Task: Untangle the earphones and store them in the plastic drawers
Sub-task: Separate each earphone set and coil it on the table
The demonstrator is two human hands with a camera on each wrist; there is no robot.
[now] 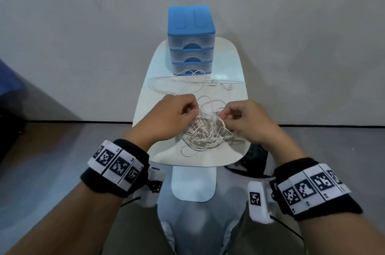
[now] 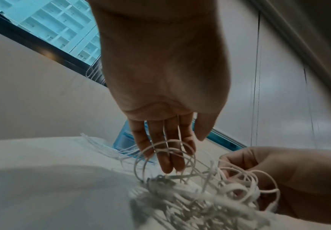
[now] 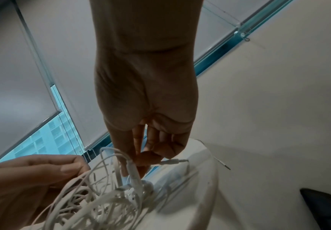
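A tangle of white earphones lies on the near half of a small white table. My left hand pinches strands at the tangle's left top; in the left wrist view cords run between its fingers. At the right top, my right hand pinches a cable, and in the right wrist view it holds it just behind the jack plug. Blue plastic drawers stand at the table's far end, all three shut. One separate earphone set lies spread out in front of them.
The table is narrow, with its edges close to both wrists. A black object sits on the floor under its right side. The white table base stands between my knees. A grey wall rises right behind the drawers.
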